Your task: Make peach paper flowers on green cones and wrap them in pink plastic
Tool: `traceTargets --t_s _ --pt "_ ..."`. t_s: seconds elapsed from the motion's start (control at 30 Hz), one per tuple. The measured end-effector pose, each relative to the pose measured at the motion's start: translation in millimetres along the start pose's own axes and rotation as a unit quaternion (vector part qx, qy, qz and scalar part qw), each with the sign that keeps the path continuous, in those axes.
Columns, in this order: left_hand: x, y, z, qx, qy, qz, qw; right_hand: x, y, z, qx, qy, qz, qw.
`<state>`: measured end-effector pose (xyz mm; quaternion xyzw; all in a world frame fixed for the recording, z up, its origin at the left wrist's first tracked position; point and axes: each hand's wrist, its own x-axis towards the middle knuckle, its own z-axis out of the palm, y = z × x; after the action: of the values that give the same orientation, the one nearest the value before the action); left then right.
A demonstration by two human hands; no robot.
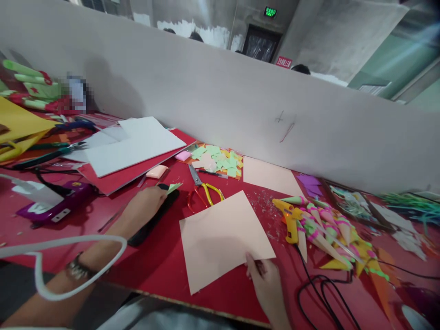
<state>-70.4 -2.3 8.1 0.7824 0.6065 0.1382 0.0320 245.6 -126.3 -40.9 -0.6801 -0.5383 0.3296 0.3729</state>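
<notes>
My left hand [146, 206] is closed on a small piece of light green paper [174, 187], whose tip sticks out past the fingers. A dark flat object, possibly a phone [139, 236], lies beneath this hand. My right hand [263, 279] pinches the near right edge of a pale peach sheet [223, 243], thumb on top and fingers partly hidden. This sheet lies in front of me on the red table. Just beyond its far left edge, scissors [202, 188] with red and yellow handles lie with the blades pointing away.
A glue gun [291, 224] lies beside several paper cones [330, 224] at right, its black cord looping nearby. White boards [134, 146], pliers [44, 153] and a purple power strip [65, 206] are at left. Green paper scraps [220, 158] lie by the partition [206, 101]. A white cable [103, 238] crosses my left forearm.
</notes>
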Motion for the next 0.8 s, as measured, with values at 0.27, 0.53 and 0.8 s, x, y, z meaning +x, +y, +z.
traceTargets --t_s 0.27,0.53,0.8 --pt "61.1 -11.8 10.6 0.013 0.016 0.048 0.999 1.2 1.3 0.9 0.031 -0.013 -0.002 0.999" --pt "-3.0 -53.8 3.9 -0.035 -0.118 0.045 0.991 3.8 4.6 1.1 0.062 0.001 0.007 0.998" --pt "-60.8 -76.9 -13.4 -0.104 -0.183 0.006 0.977 8.4 -1.4 -2.0 0.042 -0.013 0.032 0.999"
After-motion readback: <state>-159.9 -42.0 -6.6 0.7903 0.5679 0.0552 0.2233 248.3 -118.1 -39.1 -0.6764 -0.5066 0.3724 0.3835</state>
